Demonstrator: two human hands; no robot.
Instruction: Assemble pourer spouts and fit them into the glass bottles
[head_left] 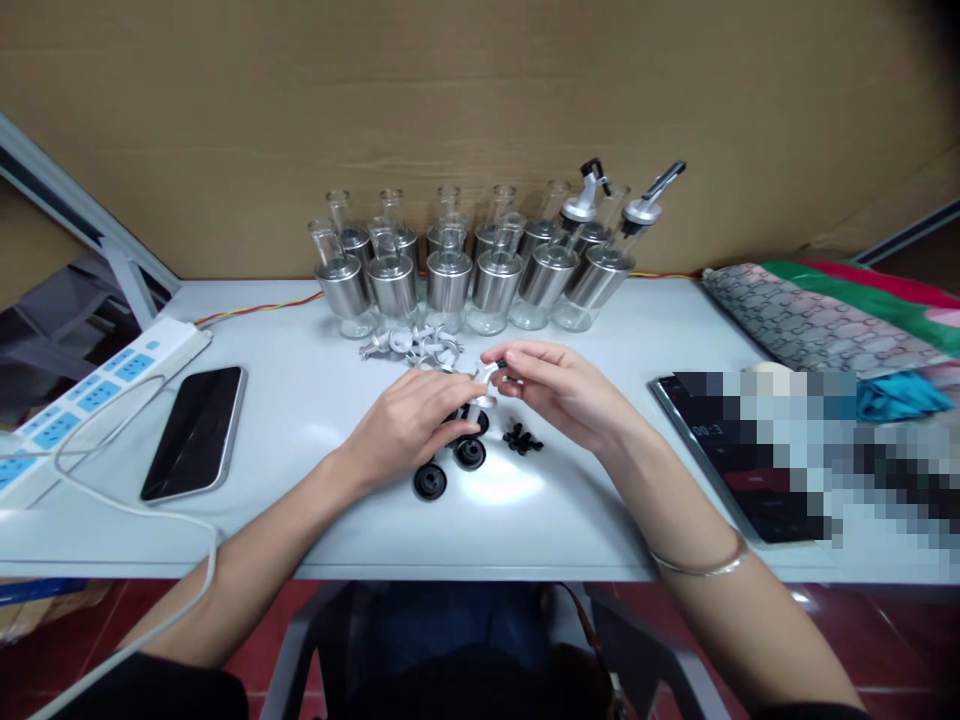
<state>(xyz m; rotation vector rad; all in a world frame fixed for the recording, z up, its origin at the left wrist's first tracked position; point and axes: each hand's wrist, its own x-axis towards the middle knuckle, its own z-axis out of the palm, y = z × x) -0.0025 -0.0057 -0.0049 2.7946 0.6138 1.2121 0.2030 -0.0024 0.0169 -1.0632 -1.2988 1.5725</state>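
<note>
**Small assembly workstation, makeshift**

Plain white surface (300,400) backed by brown cardboard sheeting (480,100). Two rows of identical glass-and-steel dispenser bottles (450,270), loose piles of white pourer parts (412,345) and round black rubber caps (450,465). White power strip with blue sockets (90,390) at the edge.

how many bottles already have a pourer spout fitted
2. Both stand at the right end of the bottle group at the back of the table: one spouted bottle in the rear row, the other spouted bottle furthest right. The rest show open necks.
</note>
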